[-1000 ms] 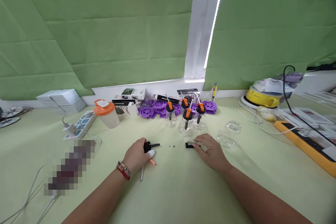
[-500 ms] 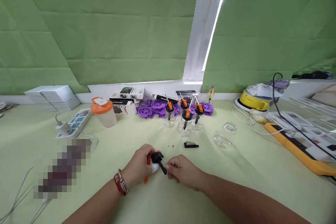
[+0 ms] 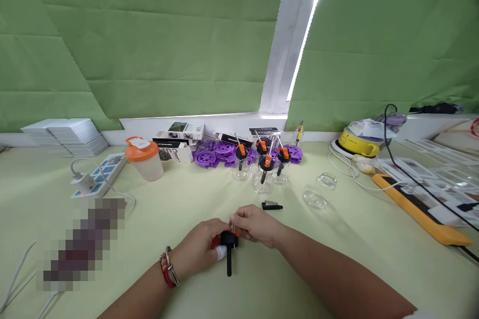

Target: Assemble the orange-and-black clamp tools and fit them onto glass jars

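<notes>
My left hand [image 3: 205, 241], with white wrap on a finger, grips a black and orange part [image 3: 229, 246] whose black stem points down toward me. The fingertips of my right hand [image 3: 250, 224] pinch the thin metal rod [image 3: 233, 227] at the orange side of that part. Beyond my right hand lies a small black piece with a spring [image 3: 272, 205]. Farther back, several clear glass jars [image 3: 262, 184] stand with similar black and orange tops [image 3: 266, 162] on them.
Purple discs [image 3: 205, 158] and opened boxes [image 3: 179, 153] lie along the wall. To the left are an orange-lidded cup [image 3: 149, 164] and a power strip [image 3: 107, 174]. Clear glass pieces [image 3: 315, 198], a yellow pot [image 3: 357, 144] and an orange-edged device [image 3: 419, 214] lie to the right.
The black and orange part has turned so its stem points more straight down. My right hand has moved up from beside the stem to the orange side.
</notes>
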The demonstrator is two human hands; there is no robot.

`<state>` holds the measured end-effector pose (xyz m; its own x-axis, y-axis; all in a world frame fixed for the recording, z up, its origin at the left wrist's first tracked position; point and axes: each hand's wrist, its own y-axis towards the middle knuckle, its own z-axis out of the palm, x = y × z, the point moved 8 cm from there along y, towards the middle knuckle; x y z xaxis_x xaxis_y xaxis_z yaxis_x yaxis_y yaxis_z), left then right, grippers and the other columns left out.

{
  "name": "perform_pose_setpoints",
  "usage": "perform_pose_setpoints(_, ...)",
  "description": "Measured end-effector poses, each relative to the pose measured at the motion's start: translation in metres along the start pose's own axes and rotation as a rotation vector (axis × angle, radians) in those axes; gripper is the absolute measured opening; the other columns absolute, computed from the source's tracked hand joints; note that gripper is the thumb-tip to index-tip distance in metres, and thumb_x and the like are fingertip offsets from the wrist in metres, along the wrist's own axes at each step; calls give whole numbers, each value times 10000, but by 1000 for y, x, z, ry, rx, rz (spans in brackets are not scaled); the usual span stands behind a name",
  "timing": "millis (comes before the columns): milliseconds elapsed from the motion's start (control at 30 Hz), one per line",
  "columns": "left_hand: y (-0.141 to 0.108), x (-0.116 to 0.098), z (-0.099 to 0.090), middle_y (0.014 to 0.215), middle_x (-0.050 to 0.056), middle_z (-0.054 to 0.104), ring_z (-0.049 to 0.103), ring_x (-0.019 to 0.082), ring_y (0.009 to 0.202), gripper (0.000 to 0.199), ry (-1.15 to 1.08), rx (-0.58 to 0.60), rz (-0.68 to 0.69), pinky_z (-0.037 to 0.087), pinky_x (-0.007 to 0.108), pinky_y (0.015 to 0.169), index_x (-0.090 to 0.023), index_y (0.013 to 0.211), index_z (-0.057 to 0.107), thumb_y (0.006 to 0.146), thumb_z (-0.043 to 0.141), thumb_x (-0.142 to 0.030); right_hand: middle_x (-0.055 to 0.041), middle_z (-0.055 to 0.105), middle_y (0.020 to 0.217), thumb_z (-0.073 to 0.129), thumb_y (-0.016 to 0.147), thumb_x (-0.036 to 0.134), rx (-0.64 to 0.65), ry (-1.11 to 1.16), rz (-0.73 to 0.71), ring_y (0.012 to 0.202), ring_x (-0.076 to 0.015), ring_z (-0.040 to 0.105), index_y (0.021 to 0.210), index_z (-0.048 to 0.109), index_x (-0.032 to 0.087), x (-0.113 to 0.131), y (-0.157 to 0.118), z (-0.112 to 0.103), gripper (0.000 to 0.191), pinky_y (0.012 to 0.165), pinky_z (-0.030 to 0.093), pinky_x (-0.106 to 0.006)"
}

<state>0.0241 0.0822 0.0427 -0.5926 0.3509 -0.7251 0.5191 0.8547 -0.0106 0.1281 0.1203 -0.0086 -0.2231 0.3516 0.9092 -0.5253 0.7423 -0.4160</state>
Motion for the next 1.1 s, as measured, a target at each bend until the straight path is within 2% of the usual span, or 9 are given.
perform_pose_setpoints(67, -1, -3, 0, 841, 11, 632, 565, 156, 753, 269, 27, 22, 15, 429, 250, 693, -227, 874, 652, 683, 502, -110, 80, 443, 473, 593, 795, 411, -2, 36, 16, 348, -41, 265, 691, 492, 177, 2, 11, 4, 275, 374, 159, -201)
perform_pose_setpoints(133, -3, -4, -1, 848, 8, 637, 568, 156, 762, 286, 27, 61, 27, 426, 244, 693, -233, 871, 660, 668, 506, -102, 71, 444, 497, 532, 839, 361, -117, -22, -41, 363, -50, 273, 698, 479, 179, 12, 22, -4, 235, 388, 188, -208)
perform_pose_setpoints(267, -6, 4, -9, 891, 13, 644, 574, 161, 772, 292, -28, 94, -15, 429, 246, 691, -229, 912, 665, 673, 529, -133, -10, 568, 686, 460, 891, 265, -382, -531, -464, 609, -110, 502, 747, 553, 164, 58, 30, -17, 199, 593, 385, -237)
perform_pose_setpoints(400, -8, 35, -30, 796, 10, 616, 543, 162, 706, 215, -51, -63, -204, 418, 261, 642, -197, 908, 627, 714, 545, -242, -78, 625, 858, 434, 894, 148, -207, -1246, -655, 795, -176, 560, 849, 625, 154, 51, 37, 19, 196, 739, 402, -286)
perform_pose_setpoints(500, -10, 55, -40, 759, 0, 588, 519, 162, 690, 219, -68, -167, -312, 406, 265, 624, -187, 896, 594, 722, 558, -313, -92, 618, 917, 439, 864, 77, -145, -1474, -653, 814, -186, 560, 932, 625, 146, 34, 38, 30, 210, 732, 397, -289)
perform_pose_setpoints(600, -10, 65, -44, 763, 0, 579, 515, 168, 704, 254, -76, -232, -368, 401, 272, 629, -183, 890, 572, 711, 576, -362, -78, 608, 907, 451, 871, 85, -149, -1420, -629, 814, -173, 560, 904, 627, 153, 34, 35, 28, 192, 725, 386, -271)
perform_pose_setpoints(833, -7, 58, -34, 710, -15, 526, 483, 155, 666, 298, -217, -222, -382, 382, 269, 617, -185, 929, 559, 726, 554, -403, -42, 619, 751, 344, 953, 218, -257, -880, -437, 708, -142, 555, 832, 621, 161, 48, 18, 12, 307, 628, 367, -234)
perform_pose_setpoints(1000, -9, 66, -39, 708, -17, 538, 492, 153, 651, 323, -261, -270, -419, 382, 264, 605, -182, 944, 556, 703, 571, -398, -78, 612, 898, 433, 872, 143, -292, -1025, -422, 766, -150, 559, 825, 634, 158, 46, 13, 14, 207, 653, 358, -241)
perform_pose_setpoints(1100, -11, 70, -40, 693, -19, 552, 516, 155, 637, 340, -268, -304, -445, 393, 264, 595, -186, 948, 548, 708, 570, -426, -57, 588, 776, 394, 904, 199, -301, -953, -438, 694, -139, 528, 735, 609, 162, 48, 12, 14, 276, 619, 346, -243)
